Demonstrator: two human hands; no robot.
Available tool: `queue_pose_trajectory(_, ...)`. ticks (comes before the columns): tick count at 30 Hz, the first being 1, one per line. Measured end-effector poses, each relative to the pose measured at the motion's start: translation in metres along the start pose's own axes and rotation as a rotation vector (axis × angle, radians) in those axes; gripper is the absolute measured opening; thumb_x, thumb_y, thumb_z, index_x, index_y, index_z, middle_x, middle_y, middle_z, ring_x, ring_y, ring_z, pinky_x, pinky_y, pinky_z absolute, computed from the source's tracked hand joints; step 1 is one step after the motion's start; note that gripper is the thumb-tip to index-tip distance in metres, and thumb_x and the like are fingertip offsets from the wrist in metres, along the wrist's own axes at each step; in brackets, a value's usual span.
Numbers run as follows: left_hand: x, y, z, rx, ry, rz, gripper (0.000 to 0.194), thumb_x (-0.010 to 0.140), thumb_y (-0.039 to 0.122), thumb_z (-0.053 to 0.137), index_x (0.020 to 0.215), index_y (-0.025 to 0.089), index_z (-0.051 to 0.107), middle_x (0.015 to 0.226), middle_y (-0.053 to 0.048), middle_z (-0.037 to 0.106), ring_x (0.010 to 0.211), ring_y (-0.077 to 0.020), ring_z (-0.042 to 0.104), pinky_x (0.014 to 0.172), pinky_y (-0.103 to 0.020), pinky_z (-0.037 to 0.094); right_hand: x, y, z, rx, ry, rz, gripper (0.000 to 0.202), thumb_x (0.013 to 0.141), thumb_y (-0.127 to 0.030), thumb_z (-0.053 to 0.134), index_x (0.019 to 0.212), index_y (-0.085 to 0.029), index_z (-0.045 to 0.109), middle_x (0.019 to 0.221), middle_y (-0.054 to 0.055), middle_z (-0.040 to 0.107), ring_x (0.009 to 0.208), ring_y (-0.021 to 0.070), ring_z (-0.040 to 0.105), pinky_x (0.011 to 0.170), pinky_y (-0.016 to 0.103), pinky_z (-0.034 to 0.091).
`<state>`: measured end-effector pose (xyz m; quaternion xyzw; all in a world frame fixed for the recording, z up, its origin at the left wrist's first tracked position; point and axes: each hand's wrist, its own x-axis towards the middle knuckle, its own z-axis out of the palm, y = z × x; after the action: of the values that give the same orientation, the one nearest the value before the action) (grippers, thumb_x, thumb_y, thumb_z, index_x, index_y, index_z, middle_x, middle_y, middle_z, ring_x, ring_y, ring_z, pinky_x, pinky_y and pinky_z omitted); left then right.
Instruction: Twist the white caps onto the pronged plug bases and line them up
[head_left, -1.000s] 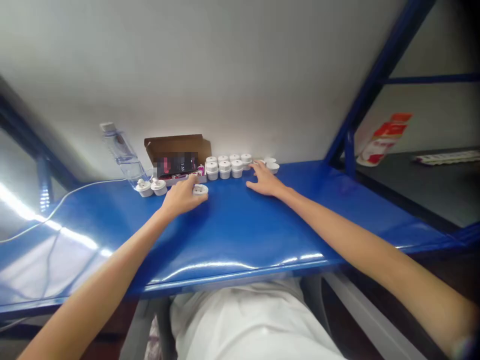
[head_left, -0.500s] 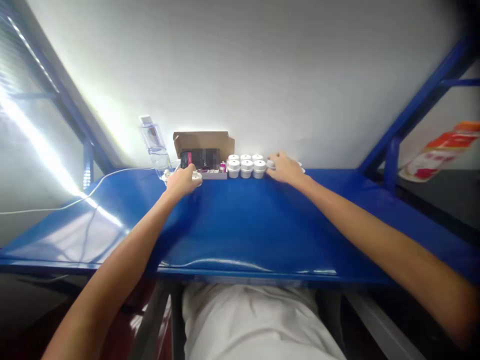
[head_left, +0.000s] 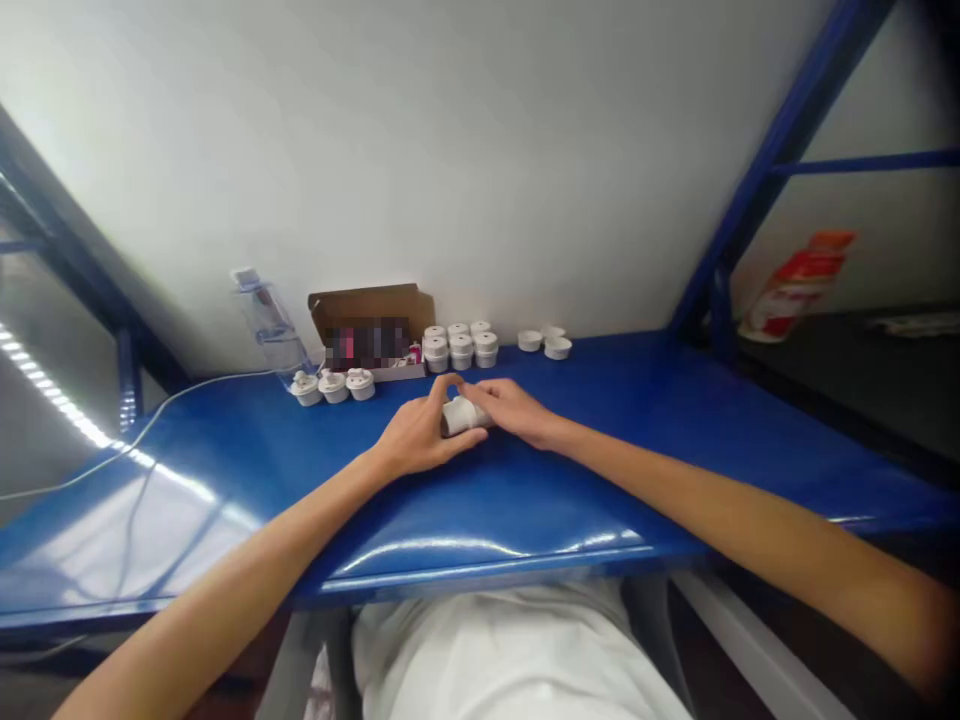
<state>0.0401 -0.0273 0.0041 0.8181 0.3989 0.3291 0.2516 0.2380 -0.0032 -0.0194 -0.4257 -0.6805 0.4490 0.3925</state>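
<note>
Over the middle of the blue table (head_left: pixel 525 500), my left hand (head_left: pixel 424 432) grips a white cylindrical piece (head_left: pixel 459 416) that lies on its side. My right hand (head_left: pixel 514 408) is closed round the right end of the same piece, and its fingers partly hide it. Behind my hands stand several stacked white lidded cups (head_left: pixel 460 350). Three white cups with small parts on top (head_left: pixel 332 386) are in a row at the left. To the right of the stacks are three open white cups (head_left: pixel 556 348).
An open cardboard box (head_left: pixel 367 305) with dark and pink contents stands by the wall. Left of it leans a clear bottle (head_left: pixel 270 325); a white cable (head_left: pixel 169 405) runs leftward. A red and white bottle (head_left: pixel 799 285) stands beyond the blue frame at the right.
Both hands have come from the back of the table to its middle and now hold a white piece together. The left and right cups are uncovered. The camera view has shifted.
</note>
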Motion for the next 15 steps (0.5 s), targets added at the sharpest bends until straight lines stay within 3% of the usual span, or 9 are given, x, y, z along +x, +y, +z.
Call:
queue_pose_trajectory(4, 0.001, -0.005, 0.000, 0.020, 0.061, 0.003, 0.047, 0.072, 0.048, 0.082, 0.105, 0.025, 0.058, 0.074, 0.001, 0.061, 0.062, -0.0202, 0.058, 0.062, -0.028, 0.033, -0.004, 0.001, 0.007, 0.213, -0.171, 0.123, 0.063, 0.089, -0.079, 0.047, 0.082, -0.017, 0.061, 0.060, 0.003, 0.060, 0.048, 0.0132, 0.051, 0.043, 0.025, 0.037)
queue_pose_trajectory(7, 0.005, -0.010, 0.001, -0.088, 0.148, -0.016, 0.036, 0.084, 0.054, 0.070, 0.090, 0.024, 0.051, 0.067, 0.002, 0.056, 0.056, -0.0155, 0.053, 0.057, -0.027, 0.033, -0.007, -0.004, 0.004, 0.157, -0.098, -0.048, 0.048, 0.094, -0.066, 0.051, 0.100, -0.020, 0.060, 0.078, 0.004, 0.066, 0.063, 0.0162, 0.060, 0.054, 0.027, 0.046)
queue_pose_trajectory(9, 0.010, -0.014, 0.003, -0.254, 0.170, -0.110, 0.040, 0.089, 0.061, 0.060, 0.085, 0.023, 0.047, 0.059, 0.004, 0.050, 0.048, -0.0125, 0.046, 0.050, -0.026, 0.030, -0.007, -0.010, -0.001, -0.086, -0.029, -0.293, 0.033, 0.093, -0.051, 0.061, 0.111, -0.024, 0.059, 0.101, 0.007, 0.069, 0.090, 0.0218, 0.066, 0.077, 0.035, 0.053)
queue_pose_trajectory(12, 0.017, -0.024, 0.002, -0.575, 0.172, -0.286, 0.045, 0.089, 0.067, 0.054, 0.084, 0.023, 0.047, 0.056, 0.006, 0.044, 0.041, -0.0098, 0.037, 0.040, -0.023, 0.024, 0.000, -0.010, -0.020, -0.588, 0.072, -0.562, 0.027, 0.091, -0.031, 0.063, 0.118, -0.026, 0.062, 0.125, 0.010, 0.063, 0.120, 0.0296, 0.057, 0.102, 0.046, 0.044)
queue_pose_trajectory(15, 0.023, -0.036, -0.009, -0.722, 0.236, -0.358, 0.043, 0.084, 0.062, 0.061, 0.085, 0.020, 0.053, 0.062, 0.003, 0.050, 0.044, -0.0091, 0.040, 0.038, -0.023, 0.026, 0.012, 0.005, -0.052, -0.890, 0.252, -0.488, 0.040, 0.093, -0.030, 0.057, 0.132, -0.025, 0.060, 0.126, 0.013, 0.061, 0.116, 0.0302, 0.058, 0.102, 0.046, 0.040)
